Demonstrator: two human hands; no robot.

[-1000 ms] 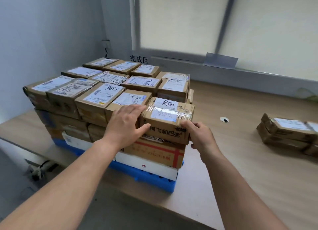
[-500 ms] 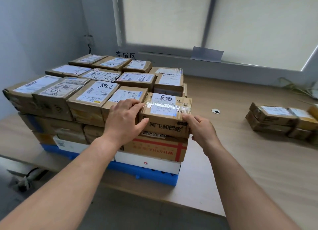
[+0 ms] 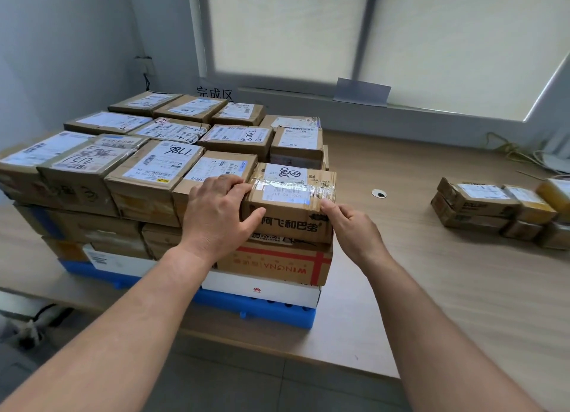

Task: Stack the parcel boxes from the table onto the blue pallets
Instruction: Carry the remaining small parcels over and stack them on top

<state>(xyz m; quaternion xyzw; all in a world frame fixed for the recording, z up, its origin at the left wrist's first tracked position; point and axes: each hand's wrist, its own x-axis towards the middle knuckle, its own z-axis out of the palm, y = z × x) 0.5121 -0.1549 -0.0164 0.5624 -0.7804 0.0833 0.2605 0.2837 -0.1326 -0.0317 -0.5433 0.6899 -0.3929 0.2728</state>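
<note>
A taped brown parcel box [image 3: 290, 192] with printed characters on its front sits at the near right corner of the top layer of stacked parcels. The stack stands on a blue pallet [image 3: 277, 314] on the wooden table [image 3: 416, 273]. My left hand [image 3: 219, 217] holds the box's left end, with the fingers over the top edge and the thumb on the front face. My right hand [image 3: 348, 223] has its thumb and curled fingers at the box's right front corner. More parcel boxes [image 3: 475, 202] lie on the table at the far right.
Several layers of labelled boxes fill the pallet back to the wall with the window. A round cable hole [image 3: 378, 193] is in the tabletop right of the stack. Loose cables [image 3: 509, 152] lie at the back right. The table's front edge runs just below the pallet.
Both hands stay on the taped box. My right hand has slipped slightly toward its front corner. The view has shifted right, showing more of the parcels at the right.
</note>
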